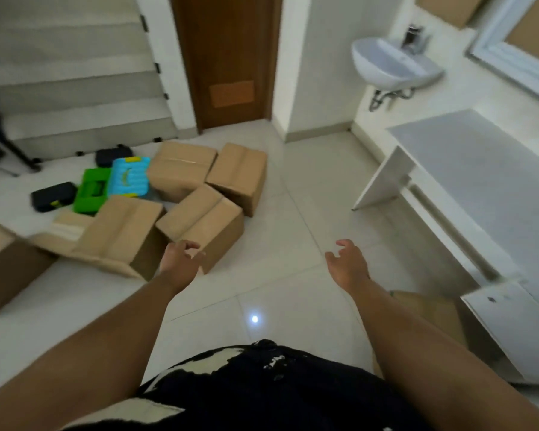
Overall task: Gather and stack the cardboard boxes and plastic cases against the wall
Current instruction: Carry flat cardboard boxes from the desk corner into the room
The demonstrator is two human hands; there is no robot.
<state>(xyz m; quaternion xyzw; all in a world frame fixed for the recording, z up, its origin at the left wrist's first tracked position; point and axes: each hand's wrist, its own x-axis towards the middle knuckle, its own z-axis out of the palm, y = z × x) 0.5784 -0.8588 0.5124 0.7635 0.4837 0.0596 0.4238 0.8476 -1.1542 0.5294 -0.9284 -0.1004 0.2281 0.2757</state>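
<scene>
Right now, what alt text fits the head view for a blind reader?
A person's empty left hand and right hand reach over a pale tiled floor toward a cluster of cardboard boxes. Green, blue and black plastic cases lie behind the boxes, near a staircase and a brown door; a white sink and a white table are on the right.

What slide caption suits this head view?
Open, empty left hand and right hand reach toward brown cardboard boxes on white tiled floor beside green, blue and black plastic cases.

Bare forearms (112, 346), blk shirt (262, 390) w/ white print.
</scene>
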